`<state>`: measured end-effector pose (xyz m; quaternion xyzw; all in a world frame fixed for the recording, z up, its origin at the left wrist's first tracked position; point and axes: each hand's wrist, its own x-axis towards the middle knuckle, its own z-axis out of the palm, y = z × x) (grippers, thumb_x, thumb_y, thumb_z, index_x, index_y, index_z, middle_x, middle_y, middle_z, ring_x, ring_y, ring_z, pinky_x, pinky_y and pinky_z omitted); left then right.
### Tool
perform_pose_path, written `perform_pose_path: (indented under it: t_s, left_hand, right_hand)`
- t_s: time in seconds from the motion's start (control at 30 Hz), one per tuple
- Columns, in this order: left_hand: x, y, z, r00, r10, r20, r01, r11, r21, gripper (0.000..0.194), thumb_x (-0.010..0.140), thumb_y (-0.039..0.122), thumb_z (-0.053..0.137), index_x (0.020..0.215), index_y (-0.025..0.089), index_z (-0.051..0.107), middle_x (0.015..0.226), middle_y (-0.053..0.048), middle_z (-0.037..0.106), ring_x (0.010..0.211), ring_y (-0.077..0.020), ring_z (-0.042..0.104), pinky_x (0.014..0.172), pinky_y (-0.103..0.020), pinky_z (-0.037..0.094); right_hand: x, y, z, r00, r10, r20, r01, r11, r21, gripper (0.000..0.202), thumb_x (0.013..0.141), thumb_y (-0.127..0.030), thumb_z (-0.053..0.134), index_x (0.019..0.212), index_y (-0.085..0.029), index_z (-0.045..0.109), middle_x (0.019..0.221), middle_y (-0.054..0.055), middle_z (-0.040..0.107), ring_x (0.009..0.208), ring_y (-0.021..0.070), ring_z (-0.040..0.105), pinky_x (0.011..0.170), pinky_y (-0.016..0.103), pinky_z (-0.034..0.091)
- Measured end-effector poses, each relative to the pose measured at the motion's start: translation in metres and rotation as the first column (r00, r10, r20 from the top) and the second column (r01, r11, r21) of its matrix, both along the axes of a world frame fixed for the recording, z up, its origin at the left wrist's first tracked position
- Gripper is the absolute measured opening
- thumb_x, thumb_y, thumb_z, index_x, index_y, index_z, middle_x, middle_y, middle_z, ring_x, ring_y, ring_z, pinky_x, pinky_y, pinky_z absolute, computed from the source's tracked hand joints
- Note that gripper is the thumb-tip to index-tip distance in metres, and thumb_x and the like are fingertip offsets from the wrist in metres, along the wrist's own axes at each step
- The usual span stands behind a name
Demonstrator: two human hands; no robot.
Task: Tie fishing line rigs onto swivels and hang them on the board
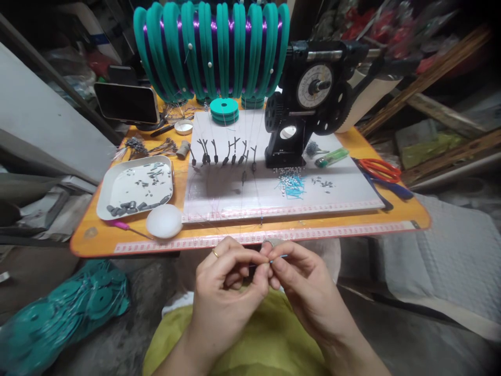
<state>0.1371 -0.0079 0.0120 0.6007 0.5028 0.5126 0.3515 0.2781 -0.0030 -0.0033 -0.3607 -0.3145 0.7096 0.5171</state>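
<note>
Left hand (230, 277): thumb and index pinched together at the left end of the blue bit, ring on one finger
Right hand (303, 274): thumb and index gripping that same thin blue piece (284, 256), fingertips right up against the left ones
Where the blue piece is: between both hands, just off the table's near edge, above the green cloth (285, 334) on the lap
White board (219, 201): pile of blue sticks (293, 189) toward the right, row of dark forked pieces (234, 158) farther left
Left side: white tray (102, 196) of grey bits, with a white dome (164, 221) nearer
Far side: big teal spools (223, 52), black machine (289, 141) right beside them
</note>
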Motion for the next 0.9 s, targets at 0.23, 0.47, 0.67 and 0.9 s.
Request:
perform_pose_path:
  t_s: [0.23,0.47,0.67,0.9]
  left_hand:
    - [-0.0006,-0.0008,0.0006,1.0,0.002,-0.026,-0.002,1.0,0.021,0.011,0.081,0.008,0.067,0.08,0.019,0.069,0.069,0.002,0.055,0.053,-0.0059,0.05,0.042,-0.014,0.039]
    - [-0.0017,-0.0001,-0.0003,1.0,-0.003,-0.029,0.004,0.999,0.051,0.013,0.081,0.007,0.068,0.083,0.02,0.07,0.071,0.003,0.056,0.054,-0.0049,0.051,0.043,-0.013,0.039]
    - [-0.0013,0.0002,0.0019,1.0,0.004,-0.025,-0.003,0.998,0.058,0.011,0.08,0.007,0.068,0.08,0.018,0.07,0.07,0.002,0.057,0.052,-0.0056,0.052,0.041,-0.014,0.04]
    - [-0.0004,-0.001,0.0019,1.0,-0.009,-0.012,0.009,0.999,0.047,0.012,0.081,0.008,0.068,0.081,0.019,0.07,0.069,0.003,0.056,0.052,-0.0047,0.05,0.042,-0.013,0.039]
  right_hand:
    - [0.0006,-0.003,-0.0034,0.994,-0.037,0.104,0.032,0.998,0.052,0.002,0.084,-0.026,0.075,0.085,-0.024,0.075,0.093,0.002,0.071,0.063,0.0078,0.062,0.062,0.02,0.055]
    - [0.0004,-0.0038,-0.0012,0.991,-0.048,0.127,0.039,0.996,0.076,0.001,0.085,-0.024,0.075,0.085,-0.025,0.076,0.093,0.001,0.071,0.063,0.0067,0.063,0.062,0.018,0.055]
    - [0.0003,-0.0046,0.0,0.988,-0.052,0.142,0.043,0.997,0.069,0.001,0.084,-0.025,0.075,0.084,-0.024,0.075,0.09,0.002,0.072,0.062,0.0083,0.064,0.062,0.021,0.057]
    - [-0.0006,-0.0025,0.0012,0.987,-0.059,0.149,0.05,0.997,0.061,0.003,0.083,-0.026,0.076,0.084,-0.023,0.076,0.094,0.003,0.072,0.06,0.0088,0.064,0.06,0.022,0.058]
